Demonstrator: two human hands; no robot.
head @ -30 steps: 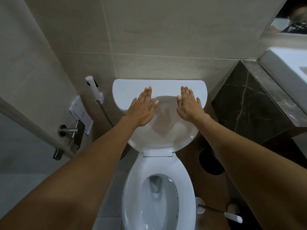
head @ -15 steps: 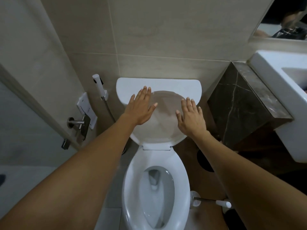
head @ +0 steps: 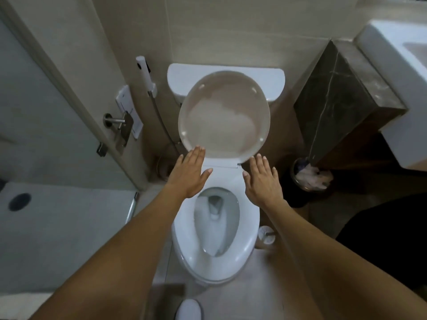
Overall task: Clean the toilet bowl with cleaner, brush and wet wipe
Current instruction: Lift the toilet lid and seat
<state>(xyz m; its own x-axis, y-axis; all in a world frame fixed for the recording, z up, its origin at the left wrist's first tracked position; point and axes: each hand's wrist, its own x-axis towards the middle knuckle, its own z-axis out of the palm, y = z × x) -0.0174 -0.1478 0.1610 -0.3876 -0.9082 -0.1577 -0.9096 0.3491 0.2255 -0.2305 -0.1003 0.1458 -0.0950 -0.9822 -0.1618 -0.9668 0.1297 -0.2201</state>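
**Mia:** What is different now?

**Ben:** Both hands were flat on the lid (head: 223,114) a moment ago. Now they have pulled back toward the person. The lid stands up by itself, leaning on the tank (head: 225,73).

**Mia:** What are the hands doing?

**Ben:** The left hand (head: 188,173) is flat, fingers close together, thumb out. Its fingertips are just at the lid's bottom edge; I can't tell if they touch. The right hand (head: 262,179) is flat too, fingers a little spread. Its tips are just below the lid. Both hands hold nothing.

**Mia:** So what does that mean?

**Ben:** I think the lid part is done. The cleaning has not started yet.

**Mia:** Where is the toilet bowl (head: 216,218)?

**Ben:** Between the two wrists, below the fingers. The seat (head: 248,225) is down around it. There is some water at the bottom.

**Mia:** Any other pots or bins?

**Ben:** A small white holder (head: 266,235) sits on the floor to the right of the right wrist. A handle sticks out of it, so maybe the brush. A dark bin (head: 310,174) is further right of the right fingers, with crumpled paper in it.

**Mia:** Cleaner? Wipes?

**Ben:** I can't see them.
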